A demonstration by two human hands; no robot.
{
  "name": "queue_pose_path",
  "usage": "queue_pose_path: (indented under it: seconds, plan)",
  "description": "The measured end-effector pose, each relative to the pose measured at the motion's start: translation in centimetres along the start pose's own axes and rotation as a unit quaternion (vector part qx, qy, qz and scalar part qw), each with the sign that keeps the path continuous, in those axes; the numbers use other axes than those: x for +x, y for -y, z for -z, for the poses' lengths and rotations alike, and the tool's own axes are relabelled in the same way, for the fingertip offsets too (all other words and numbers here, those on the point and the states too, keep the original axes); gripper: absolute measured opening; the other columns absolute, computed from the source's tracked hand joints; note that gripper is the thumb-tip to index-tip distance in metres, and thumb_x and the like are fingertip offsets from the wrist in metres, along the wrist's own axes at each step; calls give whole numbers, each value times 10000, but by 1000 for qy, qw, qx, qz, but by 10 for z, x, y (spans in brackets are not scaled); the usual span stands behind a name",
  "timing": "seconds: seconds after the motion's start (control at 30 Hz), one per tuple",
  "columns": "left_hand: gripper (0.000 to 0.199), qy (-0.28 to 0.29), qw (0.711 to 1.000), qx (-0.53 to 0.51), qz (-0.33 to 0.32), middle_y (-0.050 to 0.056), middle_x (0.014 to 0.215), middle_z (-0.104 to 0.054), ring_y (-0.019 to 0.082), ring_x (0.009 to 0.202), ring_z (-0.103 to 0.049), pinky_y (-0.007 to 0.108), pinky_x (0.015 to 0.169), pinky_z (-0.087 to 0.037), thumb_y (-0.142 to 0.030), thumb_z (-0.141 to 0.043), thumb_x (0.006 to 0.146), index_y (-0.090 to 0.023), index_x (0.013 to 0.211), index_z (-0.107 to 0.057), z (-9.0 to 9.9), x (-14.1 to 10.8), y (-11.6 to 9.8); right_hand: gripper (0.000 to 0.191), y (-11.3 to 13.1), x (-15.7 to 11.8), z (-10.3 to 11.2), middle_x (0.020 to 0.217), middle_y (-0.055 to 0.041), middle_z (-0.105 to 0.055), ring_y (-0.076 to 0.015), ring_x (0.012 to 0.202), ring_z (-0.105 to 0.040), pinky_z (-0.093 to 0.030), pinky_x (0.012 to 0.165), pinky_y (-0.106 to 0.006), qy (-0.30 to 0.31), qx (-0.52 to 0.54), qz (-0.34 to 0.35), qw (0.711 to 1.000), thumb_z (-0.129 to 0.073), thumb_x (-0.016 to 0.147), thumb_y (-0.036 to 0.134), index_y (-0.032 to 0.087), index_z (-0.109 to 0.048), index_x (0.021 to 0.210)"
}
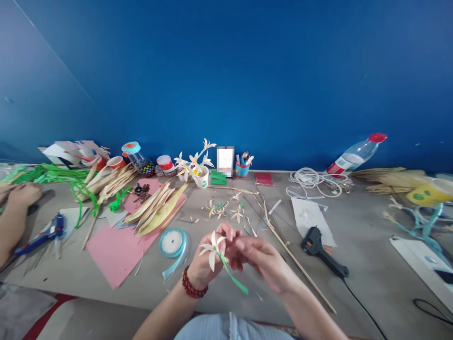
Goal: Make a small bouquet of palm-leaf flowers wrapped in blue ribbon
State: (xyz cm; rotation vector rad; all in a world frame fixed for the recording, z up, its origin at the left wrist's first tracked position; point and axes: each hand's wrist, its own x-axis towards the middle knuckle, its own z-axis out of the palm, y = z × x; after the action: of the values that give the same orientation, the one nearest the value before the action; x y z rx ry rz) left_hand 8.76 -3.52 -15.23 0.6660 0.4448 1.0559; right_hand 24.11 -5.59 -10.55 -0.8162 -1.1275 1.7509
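Note:
My left hand (201, 267), with a red bead bracelet (193, 285) at the wrist, is closed around a handmade white flower (213, 249) with long pointed petals. A strip of green tape (235, 277) hangs from the flower's base toward the table edge. Close beside it, my right hand (267, 259) has its thumb and fingers pinched together, touching the left fingertips. What the right fingers hold is too small or hidden to make out. Several finished flowers (238, 215) lie on the table just beyond my hands.
A blue ribbon roll (172, 242) and pink paper (113, 255) lie left. On the right are a thin stick (300, 264) and a black glue gun (320, 250) with its cord. A co-worker's arm (16, 212) rests far left near a blue glue gun (46, 233).

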Motion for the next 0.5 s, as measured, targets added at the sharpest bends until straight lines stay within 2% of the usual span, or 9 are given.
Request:
queue_pose_path:
  seconds: [0.07,0.17,0.33,0.43,0.5]
  plan:
    - [472,-16,999,26,-19,75,899,-575,194,724,-578,431,763,-547,-517,-917,462,-182,534,-592,-2,0,-3,323,-1,0,-4,656,-12,-650,-110,578,-561,-466,599,-235,9,6,-13,1000,-748,818,462,153,-694,743]
    - [443,-18,997,50,-63,75,840,-556,224,824,-568,446,891,-504,-498,-911,501,-190,495,-592,-8,1,-9,311,-2,-1,-10,649,4,-633,-96,554,-532,-442,568,-223,9,11,-26,1000,-787,780,439,162,-650,746]
    - [383,7,997,41,-70,63,815,-527,206,777,-547,457,899,-489,-455,-889,578,-188,531,-619,-15,2,-11,335,-4,-3,-14,639,1,-622,-78,483,-474,-412,489,-206,-13,0,-26,1000,-752,797,460,172,-594,733]
    - [359,-5,996,44,-83,55,833,-524,195,782,-538,458,935,-475,-470,-872,606,-182,601,-657,-10,2,-5,284,-5,-5,-15,619,13,-580,-92,493,-464,-407,479,-209,-53,-73,42,995,-697,837,405,184,-564,717]
    - [325,-21,993,46,-108,35,817,-523,185,791,-538,453,965,-460,-445,-866,626,-184,648,-674,-7,2,0,213,-5,-6,-16,620,19,-551,-102,528,-469,-407,511,-214,-88,-185,123,971,-644,871,299,186,-566,708]
